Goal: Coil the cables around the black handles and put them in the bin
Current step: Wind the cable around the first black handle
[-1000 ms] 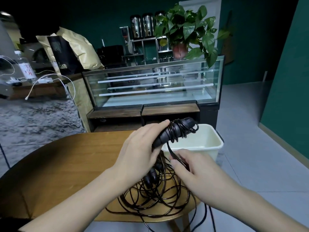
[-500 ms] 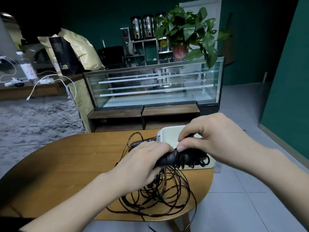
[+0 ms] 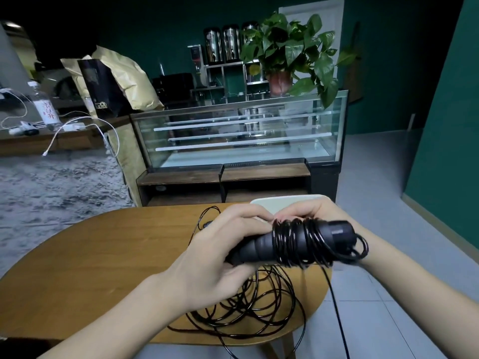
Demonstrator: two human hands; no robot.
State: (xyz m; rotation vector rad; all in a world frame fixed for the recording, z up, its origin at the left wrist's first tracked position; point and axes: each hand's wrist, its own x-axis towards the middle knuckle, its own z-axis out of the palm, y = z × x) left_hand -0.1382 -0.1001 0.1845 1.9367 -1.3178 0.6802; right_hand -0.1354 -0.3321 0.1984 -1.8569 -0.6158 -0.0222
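My left hand (image 3: 217, 255) grips the narrow end of a black handle (image 3: 261, 246), held level above the round wooden table (image 3: 90, 268). Black cable (image 3: 295, 242) is wound in several turns around the handle's thick end. My right hand (image 3: 318, 211) is behind the coil, fingers curled onto the cable. Loose loops of cable (image 3: 248, 312) lie on the table below, and one strand hangs down off the edge. The white bin (image 3: 261, 202) stands at the table's far right edge, mostly hidden by my hands.
A glass display case (image 3: 243, 133) with a potted plant (image 3: 290, 53) on top stands beyond the table. A grey rug (image 3: 51, 185) lies at left, tiled floor (image 3: 375, 190) at right. A side bench at far left holds a water bottle (image 3: 44, 104) and white cords.
My right hand went from below the handle, over its top, to behind the coil, laying on more turns of cable. The handle came down level and nearer to me.
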